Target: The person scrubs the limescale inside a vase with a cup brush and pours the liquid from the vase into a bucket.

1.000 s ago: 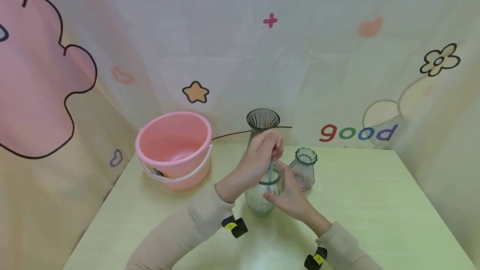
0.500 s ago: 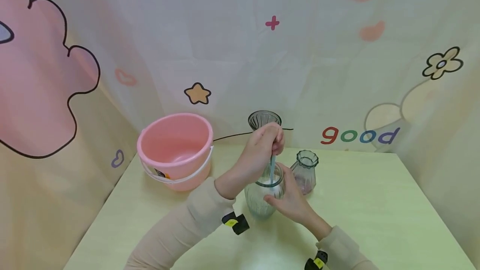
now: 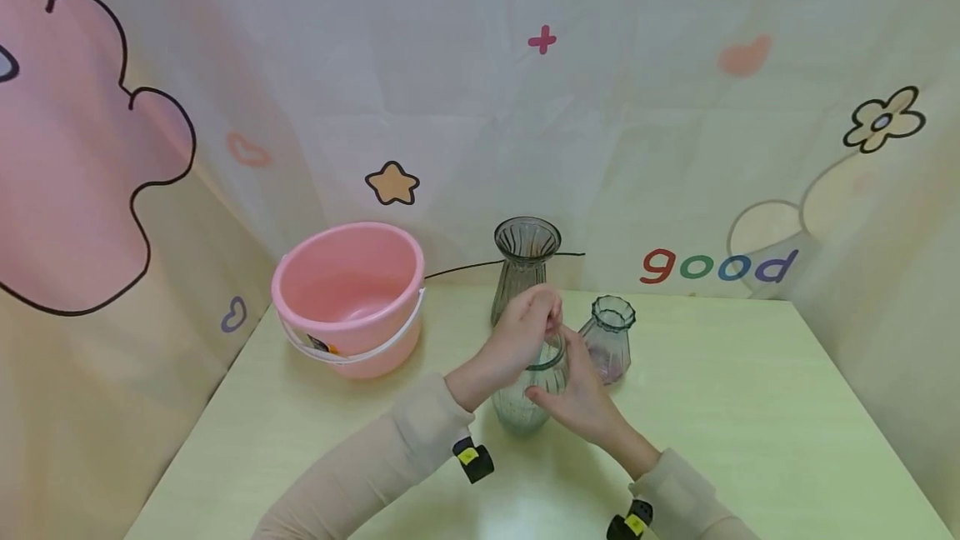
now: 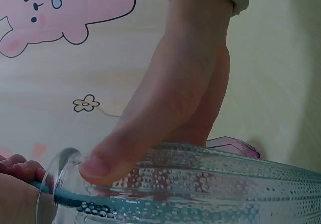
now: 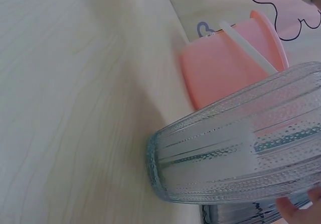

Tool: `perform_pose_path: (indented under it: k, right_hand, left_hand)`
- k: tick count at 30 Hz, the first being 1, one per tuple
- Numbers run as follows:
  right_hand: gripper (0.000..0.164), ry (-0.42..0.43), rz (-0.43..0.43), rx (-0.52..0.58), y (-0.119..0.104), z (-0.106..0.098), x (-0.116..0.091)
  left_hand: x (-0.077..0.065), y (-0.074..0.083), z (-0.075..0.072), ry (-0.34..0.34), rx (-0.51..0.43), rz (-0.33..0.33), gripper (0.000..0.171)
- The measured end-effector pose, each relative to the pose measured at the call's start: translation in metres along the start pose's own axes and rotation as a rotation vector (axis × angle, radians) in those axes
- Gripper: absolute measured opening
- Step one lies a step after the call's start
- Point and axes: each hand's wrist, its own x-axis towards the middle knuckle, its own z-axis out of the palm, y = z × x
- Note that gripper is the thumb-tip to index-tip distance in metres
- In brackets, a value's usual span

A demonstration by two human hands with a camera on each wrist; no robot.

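My left hand [image 3: 522, 330] grips a thin blue stick [image 4: 80, 201] at the mouth of a ribbed clear glass vase [image 3: 521, 407]. Most of the stick is inside the vase, seen through the bumpy glass; its lower end is lost in whitish, cloudy contents [image 5: 210, 166] filling the lower part. With thumb and fingers on either side of the neck, my right hand [image 3: 581, 398] holds the vase upright on the table. In the left wrist view, the right thumb [image 4: 98, 169] lies just below the rim.
A pink bucket [image 3: 367, 348] with a white handle stands at the left. Behind the hands is a tall grey glass vase [image 3: 527, 244]. Just right of them stands a small glass vase [image 3: 609, 344] with something pinkish inside. A printed curtain [image 3: 465, 107] hangs along the table's back.
My left hand first rises slightly with the stick, then comes down close to the vase's rim, so the head view no longer shows the stick above it. The right hand stays around the vase.
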Motion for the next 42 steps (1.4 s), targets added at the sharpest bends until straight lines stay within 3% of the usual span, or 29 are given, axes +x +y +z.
perform_pose_path:
  k: [4,10,13,22,28,33,37,42]
  right_hand:
    - [0.088,-0.041,0.015,-0.001,-0.001,-0.002,0.001]
    - [0.091,-0.224,0.026,0.013,0.003,-0.016,0.002]
    - [0.090,-0.257,0.005,0.028,0.006,-0.020,0.002]
    - [0.088,-0.207,-0.016,0.063,0.011,-0.014,0.002]
    - [0.090,-0.202,0.008,0.069,0.008,-0.014,0.003]
    - [0.088,-0.192,-0.002,0.081,-0.015,-0.018,0.002]
    - [0.087,-0.178,0.006,0.063,-0.027,-0.020,-0.001]
    - [0.088,-0.161,-0.014,0.056,-0.021,-0.016,-0.002]
  left_hand:
    - [0.001,-0.001,-0.004,0.012,0.011,0.005,0.023]
    - [0.000,0.001,-0.004,-0.006,0.086,-0.011,0.026]
    - [0.000,0.000,-0.002,0.000,0.089,-0.009,0.025]
    - [-0.004,0.006,0.000,0.039,0.094,0.073,0.024]
    - [-0.003,0.041,-0.003,0.024,0.038,0.208,0.026]
    - [-0.001,0.074,-0.005,0.026,-0.055,0.309,0.026]
    - [-0.003,0.084,-0.003,0.020,-0.086,0.317,0.025]
    - [-0.004,0.077,-0.002,0.049,-0.120,0.287,0.026]
